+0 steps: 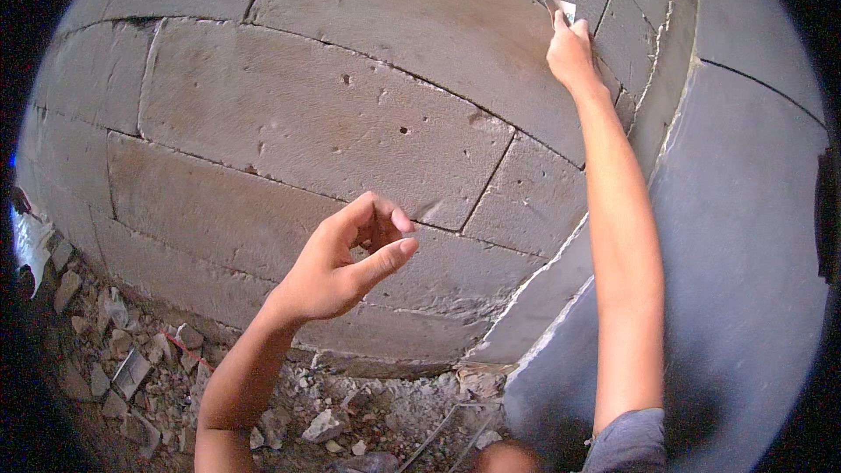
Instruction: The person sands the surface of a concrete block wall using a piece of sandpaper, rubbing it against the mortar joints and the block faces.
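My right hand (571,54) is raised high against the block wall (289,114), at the end of an outstretched arm. Its fingers are closed on a small flat piece (561,10), pale and shiny like a scraper blade; any handle is hidden in the grip. The piece is held up by a joint between blocks. Lower and left of centre, my left hand (346,258) hangs in front of the wall. Its fingers are curled, with a gap between thumb and fingertips, and no object shows in it.
A smooth grey column or wall face (745,236) stands on the right, with rough pale mortar (550,276) along its edge. Rubble (324,425), broken block pieces and scraps cover the ground below. A thin metal frame (447,438) lies among it near my body.
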Motion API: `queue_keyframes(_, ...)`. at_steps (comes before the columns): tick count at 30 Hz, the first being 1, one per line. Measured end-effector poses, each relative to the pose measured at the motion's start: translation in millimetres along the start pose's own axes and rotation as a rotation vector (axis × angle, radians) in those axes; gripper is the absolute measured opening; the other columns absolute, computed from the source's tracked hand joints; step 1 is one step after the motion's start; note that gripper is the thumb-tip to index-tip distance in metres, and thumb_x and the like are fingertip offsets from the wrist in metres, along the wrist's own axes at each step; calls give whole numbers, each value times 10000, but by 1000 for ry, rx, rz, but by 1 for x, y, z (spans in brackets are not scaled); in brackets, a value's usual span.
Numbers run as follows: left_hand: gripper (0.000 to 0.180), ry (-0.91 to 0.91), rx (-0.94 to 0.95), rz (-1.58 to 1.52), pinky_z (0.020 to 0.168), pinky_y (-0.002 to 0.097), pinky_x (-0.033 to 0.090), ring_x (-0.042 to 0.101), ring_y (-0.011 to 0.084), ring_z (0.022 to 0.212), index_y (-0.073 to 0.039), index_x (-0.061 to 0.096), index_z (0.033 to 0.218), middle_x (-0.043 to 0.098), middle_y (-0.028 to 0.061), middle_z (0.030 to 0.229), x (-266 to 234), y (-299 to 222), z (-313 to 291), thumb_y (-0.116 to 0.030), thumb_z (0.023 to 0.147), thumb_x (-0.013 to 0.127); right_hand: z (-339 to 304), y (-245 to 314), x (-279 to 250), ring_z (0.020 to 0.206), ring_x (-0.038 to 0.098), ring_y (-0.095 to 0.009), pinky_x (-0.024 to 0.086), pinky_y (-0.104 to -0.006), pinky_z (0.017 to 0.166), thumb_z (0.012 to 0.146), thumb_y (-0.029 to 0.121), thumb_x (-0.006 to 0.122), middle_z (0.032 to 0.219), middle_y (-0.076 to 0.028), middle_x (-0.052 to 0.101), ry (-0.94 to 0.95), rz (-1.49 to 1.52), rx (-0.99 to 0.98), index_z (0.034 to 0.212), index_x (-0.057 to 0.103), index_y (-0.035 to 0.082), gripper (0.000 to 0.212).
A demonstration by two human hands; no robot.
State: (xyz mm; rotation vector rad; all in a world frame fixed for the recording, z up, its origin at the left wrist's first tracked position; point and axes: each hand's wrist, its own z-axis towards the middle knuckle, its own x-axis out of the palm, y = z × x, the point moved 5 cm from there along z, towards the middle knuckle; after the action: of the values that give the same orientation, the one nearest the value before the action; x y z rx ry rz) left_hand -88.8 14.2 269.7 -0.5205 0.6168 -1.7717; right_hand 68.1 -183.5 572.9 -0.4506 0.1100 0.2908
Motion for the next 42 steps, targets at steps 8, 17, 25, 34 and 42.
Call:
queue_keyframes(8, 195, -3, -25, 44, 690, 233, 431, 513, 59, 754, -41, 525, 949, 554, -11, 815, -2, 12, 2, -182, 872, 634, 10, 30, 10, 1063, 498, -430, 412, -415, 923, 806, 3, 406, 1153, -328, 454, 15, 104, -104, 1248, 411, -115, 457)
queue_keyframes(17, 145, 67, -77, 120, 688, 244, 437, 526, 72, 772, -46, 551, 911, 567, -6, 844, 2, 18, 3, -156, 865, 633, 14, 33, 21, 1044, 506, -443, 420, -439, 910, 810, 16, 401, 1136, -338, 468, -53, 128, -223, 1237, 407, -128, 450)
queue_keyframes(25, 140, 137, -61, 95, 733, 262, 434, 528, 83, 793, -41, 564, 902, 575, 4, 838, 16, 9, 4, -164, 873, 624, 27, 67, 31, 1052, 512, -442, 424, -437, 921, 821, 28, 393, 1176, -335, 458, 12, 123, -134, 1211, 398, -136, 423)
queue_keyframes(34, 153, 117, 32, 102, 694, 252, 452, 548, 76, 753, -17, 544, 901, 590, 8, 792, 21, 4, 5, -157, 882, 602, 6, 193, 20, 1026, 545, -417, 441, -466, 879, 887, 101, 350, 1209, -282, 480, 262, 195, -229, 1311, 349, -21, 441)
queue_keyframes(42, 191, 141, 146, 141, 637, 260, 463, 555, 80, 717, -13, 546, 888, 598, 20, 755, 22, -14, 0, -194, 875, 606, 18, 156, 24, 962, 566, -413, 461, -467, 837, 856, 80, 370, 1117, -252, 512, 84, 99, -177, 1298, 417, 3, 451)
